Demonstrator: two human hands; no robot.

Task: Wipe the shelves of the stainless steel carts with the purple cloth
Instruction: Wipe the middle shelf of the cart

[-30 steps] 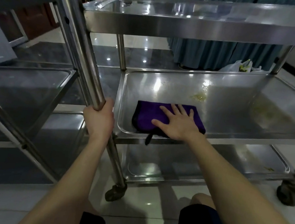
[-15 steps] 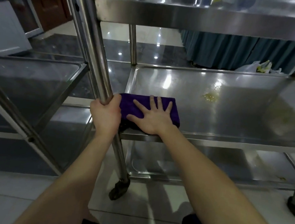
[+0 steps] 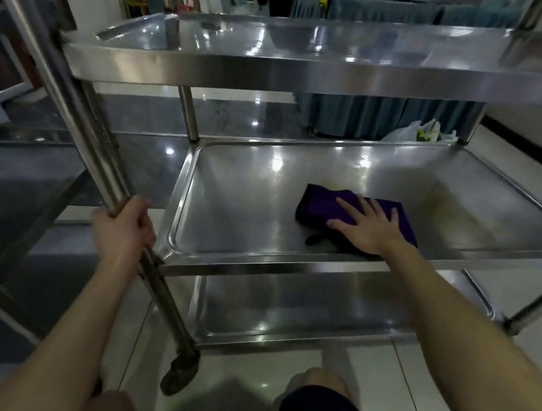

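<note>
A folded purple cloth (image 3: 323, 202) lies on the middle shelf (image 3: 243, 222) of a stainless steel cart, near the shelf's front edge and right of centre. My right hand (image 3: 367, 229) presses flat on the cloth with straight, spread fingers. My left hand (image 3: 123, 233) grips the cart's near-left upright post (image 3: 78, 120) at the height of the middle shelf. A yellowish smear (image 3: 449, 213) marks the shelf to the right of the cloth. The top shelf (image 3: 278, 76) hangs over the middle one; the bottom shelf (image 3: 283, 312) lies below.
A second steel cart (image 3: 10, 180) stands close on the left. A caster wheel (image 3: 178, 376) sits at the post's foot on the tiled floor. Blue-skirted tables (image 3: 375, 119) and a white plastic bag (image 3: 418, 133) are behind the cart. My knees show at the bottom.
My right hand has slid the cloth from the shelf's front-left corner to right of centre. My left hand keeps its grip on the post. The camera has tilted up.
</note>
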